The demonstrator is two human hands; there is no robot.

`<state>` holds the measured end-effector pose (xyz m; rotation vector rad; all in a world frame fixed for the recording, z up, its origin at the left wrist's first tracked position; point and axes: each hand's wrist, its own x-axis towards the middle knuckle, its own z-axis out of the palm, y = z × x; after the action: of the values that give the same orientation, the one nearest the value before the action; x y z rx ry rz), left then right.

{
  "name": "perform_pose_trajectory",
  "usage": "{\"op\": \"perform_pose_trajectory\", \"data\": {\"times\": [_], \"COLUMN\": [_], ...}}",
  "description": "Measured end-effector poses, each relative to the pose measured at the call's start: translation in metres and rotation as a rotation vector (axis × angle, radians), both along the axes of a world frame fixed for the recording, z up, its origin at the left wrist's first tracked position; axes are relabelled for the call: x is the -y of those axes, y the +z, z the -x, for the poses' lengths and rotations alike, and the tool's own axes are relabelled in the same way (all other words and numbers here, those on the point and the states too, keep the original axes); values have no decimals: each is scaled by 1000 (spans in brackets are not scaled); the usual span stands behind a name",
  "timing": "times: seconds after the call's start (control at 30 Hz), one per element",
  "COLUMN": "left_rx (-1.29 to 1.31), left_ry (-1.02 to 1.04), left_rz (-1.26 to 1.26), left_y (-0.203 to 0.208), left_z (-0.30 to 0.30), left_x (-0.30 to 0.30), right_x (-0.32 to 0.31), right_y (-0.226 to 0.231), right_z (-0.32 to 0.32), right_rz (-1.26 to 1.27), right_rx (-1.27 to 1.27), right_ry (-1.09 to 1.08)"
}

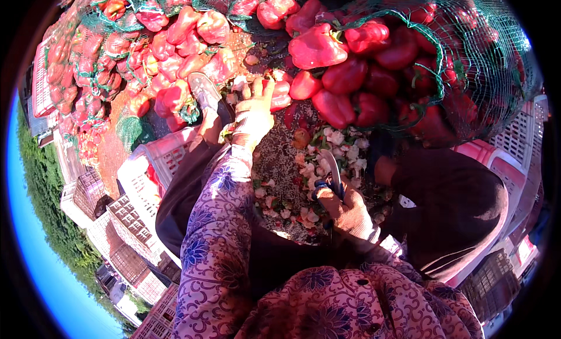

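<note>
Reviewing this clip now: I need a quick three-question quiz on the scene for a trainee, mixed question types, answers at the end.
1. Which hand is gripping the knife?
2. True or false: the peppers in the green netting at upper right are mostly yellow.
3. Which of these is beside the left hand? a) a metal bowl; b) a red pepper; c) a cucumber.

Key:
1. The right hand.
2. False; they are red.
3. b.
</note>
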<state>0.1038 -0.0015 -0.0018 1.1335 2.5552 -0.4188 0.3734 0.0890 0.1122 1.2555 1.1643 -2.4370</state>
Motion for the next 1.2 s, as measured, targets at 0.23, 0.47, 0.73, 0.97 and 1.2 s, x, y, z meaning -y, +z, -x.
{"op": "perform_pose_trajectory", "data": {"times": [0.23,0.47,0.73,0.97,1.2], "left_rx": [153,1090,673,1041,1129], "left_ry": [136,1065,451,928,885], "left_rz": [-76,-1022,-949,-1500,-1617], "left_y": [-47,53,161,174,204], "left_z": [29,-21,-99,-157,-153], "left_x": [-36,-28,-4,13,40], "right_x": [-7,-16,-31,6,-14], "right_y": [-28,-9,34,31,-7], "right_z": [-3,44,32,-16,-30], "right_rz": [232,-139,-707,-744,-602], "right_rx": [-117,-147,-188,-123,-370], "right_ry": [-155,-148,337,767,440]}}
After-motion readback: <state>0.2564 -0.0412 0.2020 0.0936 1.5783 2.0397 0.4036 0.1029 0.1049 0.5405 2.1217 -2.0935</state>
